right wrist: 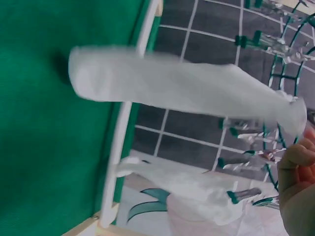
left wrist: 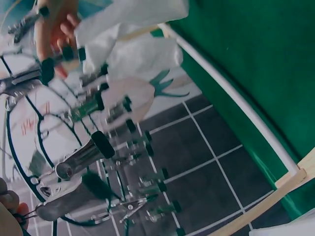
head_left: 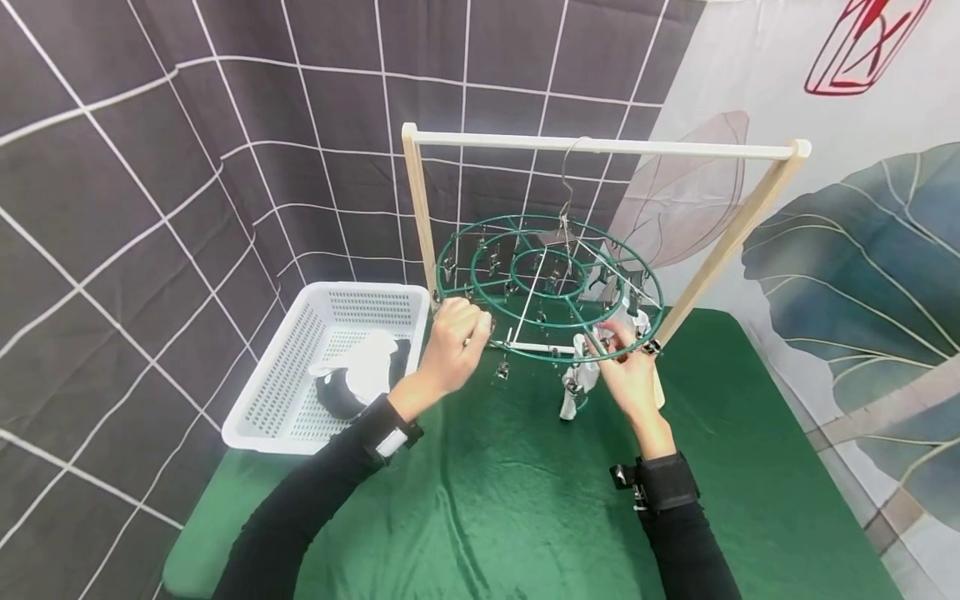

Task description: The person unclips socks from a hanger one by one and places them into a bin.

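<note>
A round green clip hanger [head_left: 486, 317] hangs by its hook from a wooden stand's white bar. My left hand [head_left: 453, 343] grips its rim at the near left, and its fingertips [left wrist: 11, 200] show at the left wrist view's edge. At the near right my right hand [head_left: 626, 367] holds the rim, fingers [right wrist: 307, 150] curled against it. White socks hang beside the right hand: one long white sock [right wrist: 172, 81] is blurred, another white sock [right wrist: 192, 189] hangs from a clip. Several metal clips [left wrist: 81, 160] with green tips dangle from the rings.
A white slotted basket [head_left: 262, 400] stands at the left, with white and dark cloth items [head_left: 367, 371] inside. The stand's wooden legs [head_left: 731, 242] rise at both sides of the hanger. A green cloth [head_left: 525, 500] covers the table.
</note>
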Demonstrator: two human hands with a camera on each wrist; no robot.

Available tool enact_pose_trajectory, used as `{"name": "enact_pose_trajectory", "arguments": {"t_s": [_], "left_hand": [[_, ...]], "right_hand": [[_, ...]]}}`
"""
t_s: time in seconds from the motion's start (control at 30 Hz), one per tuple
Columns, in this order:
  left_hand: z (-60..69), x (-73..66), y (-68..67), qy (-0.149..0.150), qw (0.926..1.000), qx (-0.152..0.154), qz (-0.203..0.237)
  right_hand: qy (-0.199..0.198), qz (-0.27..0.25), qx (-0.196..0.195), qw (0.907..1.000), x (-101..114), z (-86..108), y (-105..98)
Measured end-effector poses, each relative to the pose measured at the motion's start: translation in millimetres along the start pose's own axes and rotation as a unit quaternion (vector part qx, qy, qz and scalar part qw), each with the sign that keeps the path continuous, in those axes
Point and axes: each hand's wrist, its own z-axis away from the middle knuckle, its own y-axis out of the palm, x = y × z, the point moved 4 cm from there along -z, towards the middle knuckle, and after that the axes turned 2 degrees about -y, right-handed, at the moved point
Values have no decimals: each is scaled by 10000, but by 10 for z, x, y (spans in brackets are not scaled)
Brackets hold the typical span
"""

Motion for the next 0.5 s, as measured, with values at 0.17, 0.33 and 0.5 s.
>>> {"name": "enact_pose_trajectory", "arguments": {"t_s": [0.17, 0.33, 0.5], "left_hand": [[-69, 190, -1, -392, 9988, -281, 46], [-100, 428, 13, -633, 9969, -452, 112], [-133, 589, -13, -866, 9932, -716, 306]], "right_hand": [[-169, -66, 296, 9994, 107, 12, 31], [-160, -606, 821, 9947, 410, 88, 45], [-129, -941, 1552, 9833, 601, 110, 40]]}}
